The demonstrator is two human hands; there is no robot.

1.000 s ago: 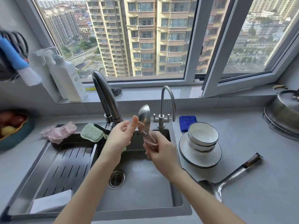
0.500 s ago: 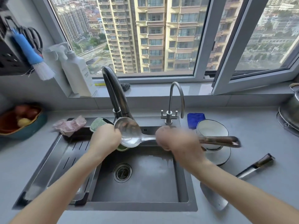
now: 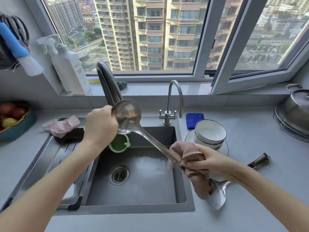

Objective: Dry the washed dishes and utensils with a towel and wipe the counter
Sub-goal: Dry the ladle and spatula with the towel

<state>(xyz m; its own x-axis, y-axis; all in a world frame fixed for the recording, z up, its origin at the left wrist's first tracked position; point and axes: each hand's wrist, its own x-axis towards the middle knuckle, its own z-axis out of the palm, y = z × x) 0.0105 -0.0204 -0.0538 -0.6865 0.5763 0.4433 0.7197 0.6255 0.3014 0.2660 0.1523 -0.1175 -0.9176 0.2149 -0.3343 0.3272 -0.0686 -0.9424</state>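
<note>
The left grip [image 3: 100,126] clasps the ladle [image 3: 128,117] by its bowl. Toward four o'clock, the right grip [image 3: 212,162] pinches the towel [image 3: 189,151] around its handle.

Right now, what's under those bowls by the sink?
A white plate with a dark rim sits under the stacked bowls. Its middle is covered by them, and the towel in the right hand hides its near edge.

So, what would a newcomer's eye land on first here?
The big steel ladle slanting across the sink: the left hand holds its scoop, and the right hand wraps a pink towel around its handle. Right of the sink, white bowls sit stacked on a plate. Tower blocks fill the window behind.
</note>
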